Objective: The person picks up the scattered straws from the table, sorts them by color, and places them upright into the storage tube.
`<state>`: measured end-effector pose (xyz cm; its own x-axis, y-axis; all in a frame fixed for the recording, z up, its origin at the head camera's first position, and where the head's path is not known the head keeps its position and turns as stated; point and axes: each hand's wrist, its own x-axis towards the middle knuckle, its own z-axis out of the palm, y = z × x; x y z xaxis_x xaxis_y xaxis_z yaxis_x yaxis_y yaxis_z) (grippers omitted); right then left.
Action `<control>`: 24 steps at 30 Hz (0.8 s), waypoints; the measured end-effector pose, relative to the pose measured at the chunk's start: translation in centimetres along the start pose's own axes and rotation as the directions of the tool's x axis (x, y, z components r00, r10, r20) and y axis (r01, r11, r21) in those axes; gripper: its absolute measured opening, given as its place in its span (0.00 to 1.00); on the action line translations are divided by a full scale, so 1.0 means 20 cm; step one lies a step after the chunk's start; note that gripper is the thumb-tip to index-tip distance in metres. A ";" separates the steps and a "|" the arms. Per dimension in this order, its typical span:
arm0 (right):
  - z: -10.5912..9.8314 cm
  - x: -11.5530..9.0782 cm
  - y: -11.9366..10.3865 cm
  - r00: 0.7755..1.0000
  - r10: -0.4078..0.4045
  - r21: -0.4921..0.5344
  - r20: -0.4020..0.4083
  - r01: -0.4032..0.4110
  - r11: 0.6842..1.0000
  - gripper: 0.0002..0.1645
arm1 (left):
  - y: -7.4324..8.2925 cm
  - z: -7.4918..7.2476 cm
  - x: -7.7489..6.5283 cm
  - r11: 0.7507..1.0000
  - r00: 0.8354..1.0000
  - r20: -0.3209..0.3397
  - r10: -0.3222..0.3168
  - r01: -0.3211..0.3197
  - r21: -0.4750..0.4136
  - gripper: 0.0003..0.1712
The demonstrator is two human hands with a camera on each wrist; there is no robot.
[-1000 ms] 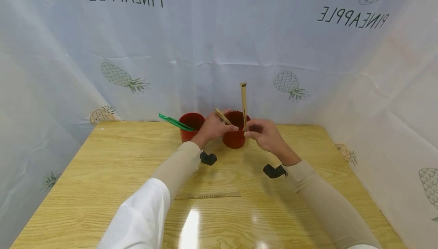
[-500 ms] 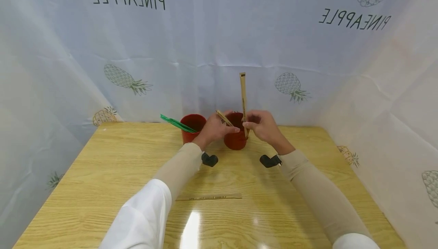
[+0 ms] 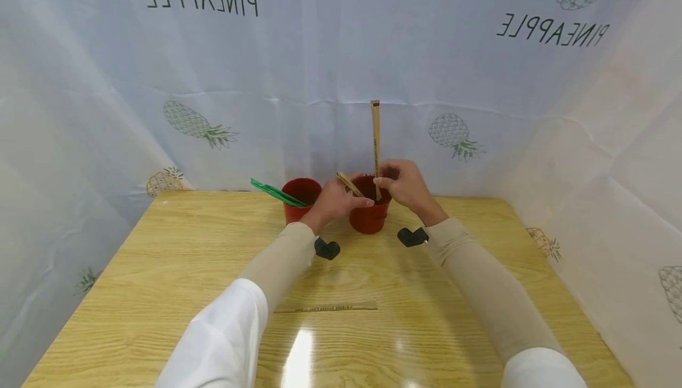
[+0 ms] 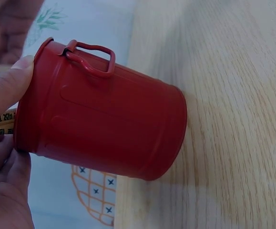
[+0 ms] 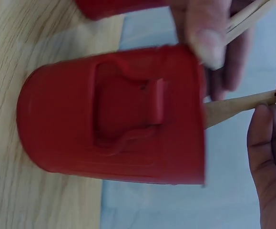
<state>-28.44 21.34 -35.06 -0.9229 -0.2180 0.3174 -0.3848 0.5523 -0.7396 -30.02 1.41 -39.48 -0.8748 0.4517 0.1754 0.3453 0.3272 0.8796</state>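
Observation:
My left hand grips the rim of a small red metal bucket, thumb at the near side. A brown paper-wrapped stick leans out of this bucket beside that hand, its printed wrapper partly hidden in the left wrist view. Above the same bucket my right hand pinches another slim brown paper-wrapped stick, held upright with its lower end inside the rim. In the right wrist view that stick runs from the fingertips into the mouth. A wire handle shows on the bucket's side.
A second red bucket stands just left, with green-wrapped sticks leaning out. Another thin brown-wrapped stick lies across the wooden table nearer the front. A pineapple-print curtain hangs behind the table.
My right hand has risen and moved slightly left, bringing the stick's lower end from beside the bucket's front right to inside the rim. My left hand keeps its grip on the bucket.

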 end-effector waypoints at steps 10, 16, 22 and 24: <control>0.10 0.04 0.09 0.993 0.004 -0.242 0.121 0.026 0.970 0.06 | -0.01 0.00 0.01 0.999 0.999 0.015 0.038 -0.038 -0.024 0.32; 0.12 0.05 0.07 0.983 0.048 -0.410 0.176 0.029 0.912 0.10 | 0.00 0.00 0.00 0.999 1.000 -0.005 0.029 -0.029 -0.026 0.31; 0.12 0.03 0.06 0.987 0.062 -0.453 0.151 0.014 0.891 0.13 | 0.00 0.00 0.00 0.999 1.000 0.004 0.019 -0.019 -0.031 0.35; 0.11 0.01 0.05 0.993 0.040 -0.427 0.107 0.009 0.904 0.12 | 0.00 -0.01 0.00 0.999 1.000 0.008 0.024 -0.024 -0.031 0.35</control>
<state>-28.97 20.07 -37.08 -0.9338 -0.2802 0.2224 -0.3506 0.8407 -0.4127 -30.10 1.36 -39.39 -0.8634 0.4662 0.1929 0.3553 0.2904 0.8885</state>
